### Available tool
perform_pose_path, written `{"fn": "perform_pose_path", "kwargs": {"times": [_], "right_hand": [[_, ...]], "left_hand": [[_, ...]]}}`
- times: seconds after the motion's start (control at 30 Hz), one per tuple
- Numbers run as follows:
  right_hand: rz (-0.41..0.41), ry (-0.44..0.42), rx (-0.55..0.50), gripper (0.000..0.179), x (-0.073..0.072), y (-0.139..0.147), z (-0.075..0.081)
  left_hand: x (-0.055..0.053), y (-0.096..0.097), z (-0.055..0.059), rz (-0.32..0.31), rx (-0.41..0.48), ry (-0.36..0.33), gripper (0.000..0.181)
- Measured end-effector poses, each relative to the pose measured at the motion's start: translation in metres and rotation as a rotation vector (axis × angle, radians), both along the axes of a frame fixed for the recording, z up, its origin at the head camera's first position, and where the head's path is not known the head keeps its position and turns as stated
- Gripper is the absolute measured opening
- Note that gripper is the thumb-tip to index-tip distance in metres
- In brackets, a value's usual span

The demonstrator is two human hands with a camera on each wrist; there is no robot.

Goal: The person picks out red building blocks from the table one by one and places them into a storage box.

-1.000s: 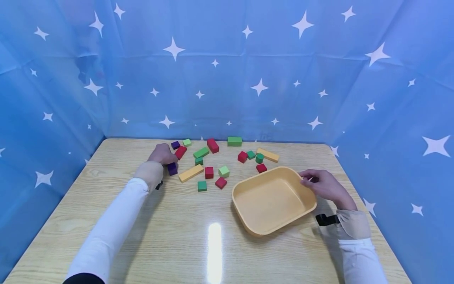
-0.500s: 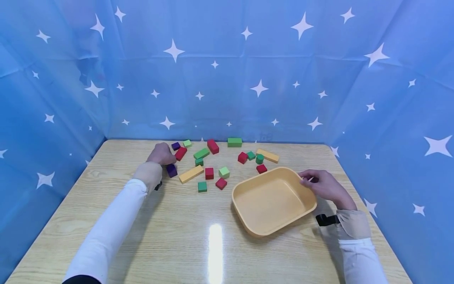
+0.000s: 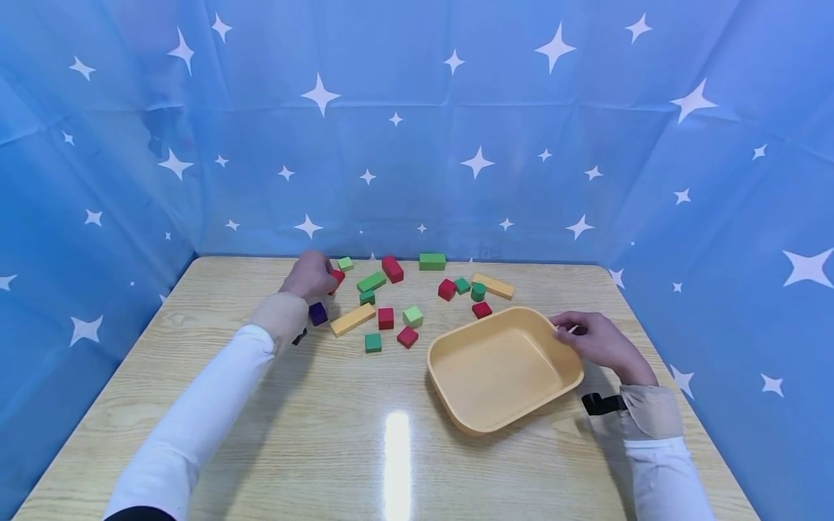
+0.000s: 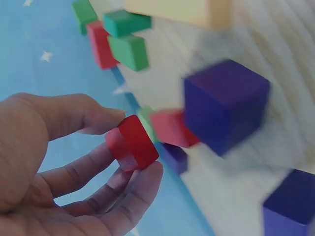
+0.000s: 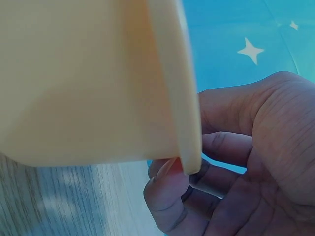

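My left hand [image 3: 309,275] is among the blocks at the table's back left. In the left wrist view, its thumb and fingers pinch a red block [image 4: 132,143]. Beyond that one lies another red block [image 4: 173,127], near a small purple block [image 4: 174,158] and a light green one. A larger purple block [image 4: 226,101] appears to their right; in the head view a purple block [image 3: 318,313] rests just below the hand. My right hand [image 3: 601,343] grips the upper right rim of a pale orange plastic tub [image 3: 449,412], fingers curled under the edge.
Several red, green and yellow blocks lie scattered across the back of the wooden table [image 3: 313,434], including a yellow bar [image 3: 353,319] and a green cylinder [image 3: 478,291]. A blue curtain [image 3: 417,145] with white stars encloses the back and sides.
My left hand has moved right and slightly farther back, now covering the small purple block and part of the red one. The right hand and tub stay put.
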State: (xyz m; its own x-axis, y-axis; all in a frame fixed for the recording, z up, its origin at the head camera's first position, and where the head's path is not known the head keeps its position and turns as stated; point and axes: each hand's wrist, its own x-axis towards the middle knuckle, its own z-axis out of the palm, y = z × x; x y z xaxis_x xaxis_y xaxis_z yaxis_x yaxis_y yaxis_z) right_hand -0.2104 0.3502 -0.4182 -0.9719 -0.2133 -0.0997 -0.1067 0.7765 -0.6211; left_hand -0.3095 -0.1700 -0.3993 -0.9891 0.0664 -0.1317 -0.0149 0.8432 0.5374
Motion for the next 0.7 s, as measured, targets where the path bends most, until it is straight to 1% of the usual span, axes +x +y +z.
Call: {"fn": "perform_pose_path", "kwargs": {"times": [0.13, 0.23, 0.37, 0.53, 0.7], "right_hand": [[-0.006, -0.011, -0.013, 0.035, 0.000, 0.001, 0.000], [-0.005, -0.009, -0.022, 0.035, 0.000, 0.000, 0.000], [-0.005, -0.007, -0.022, 0.035, 0.000, 0.000, 0.000], [-0.004, -0.002, -0.024, 0.034, -0.001, 0.001, 0.000], [-0.001, 0.004, -0.018, 0.033, -0.002, 0.001, -0.001]], "left_hand": [[0.000, 0.016, 0.011, -0.069, 0.027, 0.042, 0.005], [0.001, 0.030, 0.018, -0.112, 0.026, 0.063, 0.004], [0.004, 0.052, 0.028, -0.184, -0.003, 0.098, 0.004], [0.014, 0.083, 0.040, -0.284, -0.058, 0.142, 0.004], [0.030, 0.114, 0.048, -0.368, -0.067, 0.147, 0.015]]}}
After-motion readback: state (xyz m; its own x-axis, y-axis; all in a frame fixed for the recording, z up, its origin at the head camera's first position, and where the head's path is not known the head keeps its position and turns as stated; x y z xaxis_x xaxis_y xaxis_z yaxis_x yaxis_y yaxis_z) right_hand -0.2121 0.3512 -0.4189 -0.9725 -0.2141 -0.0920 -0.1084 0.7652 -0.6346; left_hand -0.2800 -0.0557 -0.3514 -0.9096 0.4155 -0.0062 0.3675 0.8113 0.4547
